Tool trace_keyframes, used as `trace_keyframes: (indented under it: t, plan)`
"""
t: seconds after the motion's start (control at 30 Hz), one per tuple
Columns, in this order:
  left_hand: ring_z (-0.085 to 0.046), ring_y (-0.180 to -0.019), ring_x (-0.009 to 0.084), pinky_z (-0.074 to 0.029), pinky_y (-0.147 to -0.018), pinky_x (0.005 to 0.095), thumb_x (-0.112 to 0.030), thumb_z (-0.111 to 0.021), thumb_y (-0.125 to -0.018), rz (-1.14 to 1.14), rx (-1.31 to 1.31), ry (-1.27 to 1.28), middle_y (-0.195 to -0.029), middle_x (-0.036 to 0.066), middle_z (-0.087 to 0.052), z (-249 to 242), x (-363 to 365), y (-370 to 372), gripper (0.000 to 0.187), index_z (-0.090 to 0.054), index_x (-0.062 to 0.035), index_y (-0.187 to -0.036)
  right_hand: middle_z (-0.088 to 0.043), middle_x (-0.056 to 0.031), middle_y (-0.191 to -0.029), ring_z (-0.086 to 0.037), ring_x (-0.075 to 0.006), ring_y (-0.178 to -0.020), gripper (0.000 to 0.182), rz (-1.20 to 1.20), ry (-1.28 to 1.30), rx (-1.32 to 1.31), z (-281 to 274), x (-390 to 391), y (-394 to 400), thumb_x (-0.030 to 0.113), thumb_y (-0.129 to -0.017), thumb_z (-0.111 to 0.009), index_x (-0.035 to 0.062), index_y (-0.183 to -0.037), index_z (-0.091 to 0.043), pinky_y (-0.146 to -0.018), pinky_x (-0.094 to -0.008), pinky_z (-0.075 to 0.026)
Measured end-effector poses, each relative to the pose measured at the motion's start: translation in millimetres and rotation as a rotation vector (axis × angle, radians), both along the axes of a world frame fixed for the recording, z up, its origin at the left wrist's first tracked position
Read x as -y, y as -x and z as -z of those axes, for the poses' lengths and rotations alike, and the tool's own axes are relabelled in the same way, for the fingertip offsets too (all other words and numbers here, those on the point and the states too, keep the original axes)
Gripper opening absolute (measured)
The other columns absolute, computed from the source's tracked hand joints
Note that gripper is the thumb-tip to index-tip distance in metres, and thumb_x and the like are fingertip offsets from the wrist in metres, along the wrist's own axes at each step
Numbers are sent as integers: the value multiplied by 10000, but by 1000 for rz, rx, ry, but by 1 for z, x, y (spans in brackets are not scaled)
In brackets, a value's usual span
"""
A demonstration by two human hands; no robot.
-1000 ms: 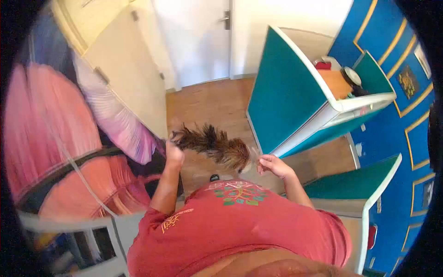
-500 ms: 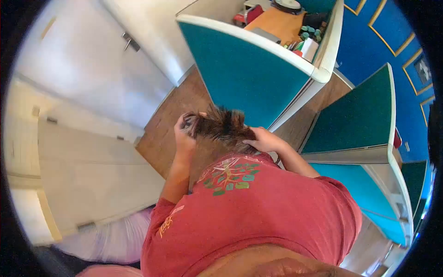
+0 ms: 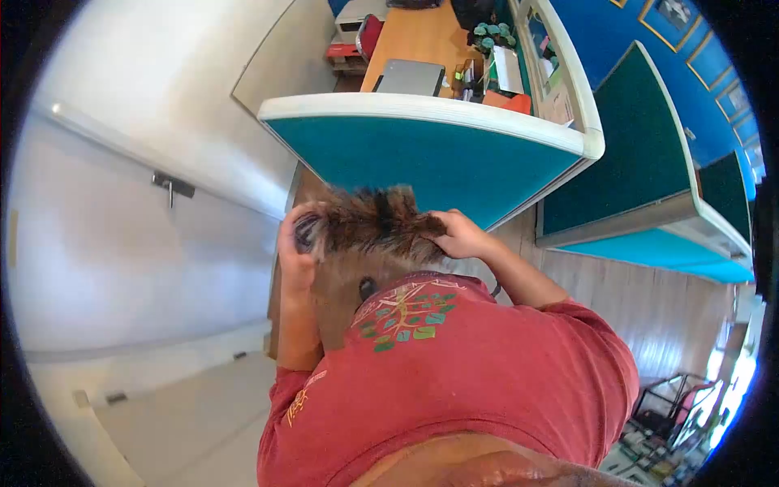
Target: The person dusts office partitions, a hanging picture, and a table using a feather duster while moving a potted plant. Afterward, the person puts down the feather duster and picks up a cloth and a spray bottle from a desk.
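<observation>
In front of the red shirt (image 3: 466, 369), the left hand (image 3: 292, 245) curls around one end of a shaggy brown feathery bundle (image 3: 369, 221) and the right hand (image 3: 464, 237) grips the other end with its thumb on top, so that the bundle is held crosswise between them above the wooden floor (image 3: 331, 302). Just beyond stands a teal partition (image 3: 430, 150) with a white top edge, and behind it a flat grey laptop (image 3: 410, 78) lies at the near left corner of the wooden tabletop (image 3: 414, 34), a red chair (image 3: 371, 37) beside its left edge.
</observation>
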State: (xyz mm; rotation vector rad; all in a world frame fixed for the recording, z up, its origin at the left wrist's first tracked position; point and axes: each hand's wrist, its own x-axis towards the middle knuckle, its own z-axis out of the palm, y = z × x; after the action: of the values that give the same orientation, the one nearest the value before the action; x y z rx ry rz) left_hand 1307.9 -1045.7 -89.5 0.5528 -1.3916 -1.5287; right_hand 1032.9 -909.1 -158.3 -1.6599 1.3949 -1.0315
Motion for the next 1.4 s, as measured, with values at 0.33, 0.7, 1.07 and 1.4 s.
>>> trace_keyframes:
  t: [0.33,0.7,1.07,1.4]
  plan:
    - [-627,-978,163,-506,-885,296,55,-625,-894,312,103,347,-1019,90,-663,-45,195,10,105,-646,16,-990,-711,-173,-1012,-667,-258,-968,208,1229,133,173,47,11,-56,71,-947,-573,-27,-1112,-652,-887,-368,-494]
    - [-586,-1152,309,-457,-988,382,-150,-722,-826,614,642,970,-1247,134,-612,-76,314,78,373,-654,-57,-1180,-561,-118,-1309,-579,-265,-1137,405,1933,374,1119,62,51,17,195,-1031,-463,-4,-1383,-448,-930,-389,-504]
    - [-479,-1272,394,-405,-1059,446,-297,-779,-725,1227,260,1366,-1451,181,-445,-79,363,101,653,-582,-134,-1326,-669,-124,-1062,-649,-217,-913,326,2194,471,644,65,164,-17,44,-938,-507,-27,-1249,-570,-783,-368,-539]
    - [-414,-1327,429,-351,-1107,486,-249,-789,-722,1376,29,1431,-1480,214,-398,-72,373,110,638,-580,-133,-1314,-665,-112,-981,-603,-211,-856,295,2407,377,332,23,168,-23,76,-903,-494,-41,-1130,-641,-752,-376,-497]
